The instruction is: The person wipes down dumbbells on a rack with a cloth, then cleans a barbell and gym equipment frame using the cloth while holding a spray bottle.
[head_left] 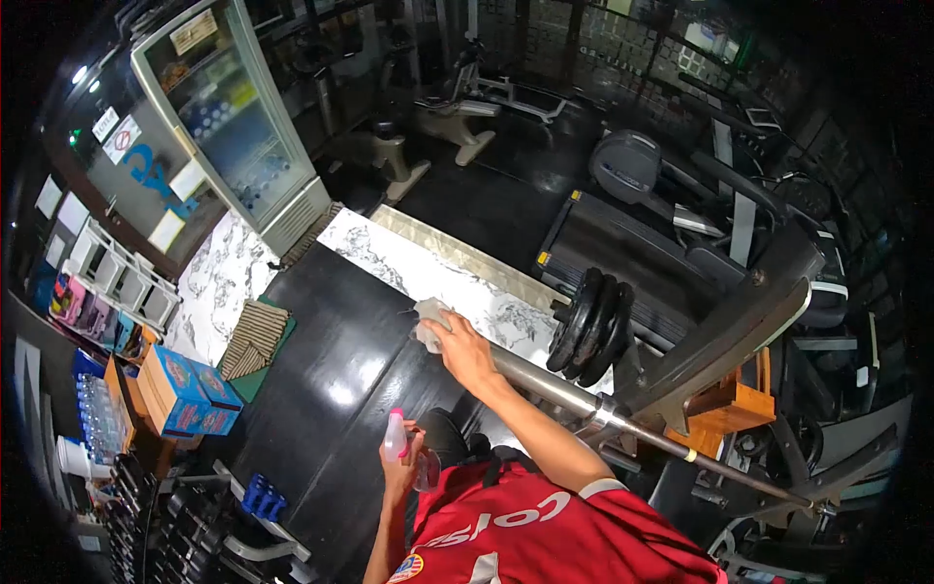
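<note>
My left hand [397,469] is wrapped around a small clear spray bottle [394,436] with pink parts, held upright in front of the red shirt. My right hand [463,352] reaches forward, its fingers closed on a pale crumpled cloth [428,321]. That cloth is at the far end of a barbell's thick metal sleeve [550,383], and the hand partly hides the contact. The barbell shaft [725,467] runs off to the lower right through a dark rack upright [720,331]. Several black weight plates [592,331] hang beside the sleeve.
A glass-door drinks fridge [229,127] stands at the upper left. Boxes [188,389], a folded striped mat [255,339] and a dumbbell rack [195,516] line the left. A treadmill [613,263] is beyond the marble-patterned floor strip [389,258]. A wooden box [730,407] sits right.
</note>
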Motion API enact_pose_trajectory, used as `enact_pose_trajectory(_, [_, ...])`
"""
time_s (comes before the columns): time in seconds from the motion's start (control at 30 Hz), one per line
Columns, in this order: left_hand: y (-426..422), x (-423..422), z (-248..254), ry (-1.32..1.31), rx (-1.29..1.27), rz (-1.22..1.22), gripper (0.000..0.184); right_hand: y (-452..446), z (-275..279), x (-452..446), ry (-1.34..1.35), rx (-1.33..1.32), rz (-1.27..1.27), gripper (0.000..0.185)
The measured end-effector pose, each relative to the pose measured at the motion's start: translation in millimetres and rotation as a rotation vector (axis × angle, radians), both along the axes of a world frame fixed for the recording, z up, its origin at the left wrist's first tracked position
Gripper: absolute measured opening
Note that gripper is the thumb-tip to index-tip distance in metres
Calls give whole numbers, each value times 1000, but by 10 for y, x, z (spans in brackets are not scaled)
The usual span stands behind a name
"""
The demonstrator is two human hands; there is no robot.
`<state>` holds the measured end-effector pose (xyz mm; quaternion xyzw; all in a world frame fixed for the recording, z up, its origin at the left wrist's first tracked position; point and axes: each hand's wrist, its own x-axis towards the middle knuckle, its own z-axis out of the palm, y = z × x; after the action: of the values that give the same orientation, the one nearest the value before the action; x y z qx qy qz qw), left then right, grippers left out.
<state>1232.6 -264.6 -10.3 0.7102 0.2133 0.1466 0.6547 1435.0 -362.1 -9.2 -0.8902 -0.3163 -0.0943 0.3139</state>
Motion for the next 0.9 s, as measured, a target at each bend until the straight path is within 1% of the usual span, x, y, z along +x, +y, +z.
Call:
enact_pose_trajectory(0.07, [-15,-17,-22,-6,-46,15,23,-264,105,-117,99,-17,11,47])
enact_pose_trajectory(0.1, [-29,0,16,35,-19,-17,23,-409,136,-199,68,-13,-2,48])
enact_pose_trajectory(0.13, [-35,15,36,75,7,-48,23,-564,170,-297,61,-56,-25,48])
enact_pose_trajectory(0.23, [-26,26,-64,82,12,-78,24,-1085,299,-664,47,-233,-109,48])
enact_pose_trajectory(0.3, [-38,47,-71,72,50,-96,24,-1477,313,-848,50,-291,-206,48])
enact_pose_trajectory(0.4, [-38,93,-91,23,141,-132,24,-1928,463,-1058,173,-368,-473,48])
enact_pose_trajectory(0.43, [-41,113,-108,-17,191,-150,24,-2024,531,-1087,185,-319,-499,45])
enact_pose_trajectory(0.47, [-49,118,-124,-14,189,-163,24,-2082,578,-1109,198,-270,-525,43])
enact_pose_trajectory(0.5, [-58,122,-121,22,75,-178,24,-2100,584,-1112,203,-270,-536,43])
enact_pose_trajectory(0.53, [-53,135,-104,57,-36,-192,24,-2103,587,-1099,266,-41,-548,40])
enact_pose_trajectory(0.57, [-56,142,-71,56,-32,-202,24,-2105,589,-1090,321,191,-551,37])
enact_pose_trajectory(0.6, [-87,149,48,80,-85,-193,23,-2117,606,-1102,321,195,-557,37])
enact_pose_trajectory(0.63, [-95,157,116,104,-136,-182,22,-2132,645,-1120,208,193,-607,35])
enact_pose_trajectory(0.67, [-70,152,71,106,-130,-188,22,-2139,685,-1151,97,191,-657,33])
enact_pose_trajectory(0.7, [-54,152,21,75,-112,-198,22,-2142,734,-1191,55,47,-697,32])
enact_pose_trajectory(0.73, [-45,152,-18,42,-97,-209,22,-2164,682,-1188,56,50,-705,32])
enact_pose_trajectory(0.8, [-37,142,-14,75,-116,-232,21,-2210,494,-1173,184,-3,-696,30])
enact_pose_trajectory(0.87, [-69,147,7,103,-139,-259,21,-2234,485,-1043,177,-27,-745,29])
enact_pose_trajectory(0.9, [-81,152,1,73,-143,-301,21,-2258,506,-948,288,-34,-741,29])
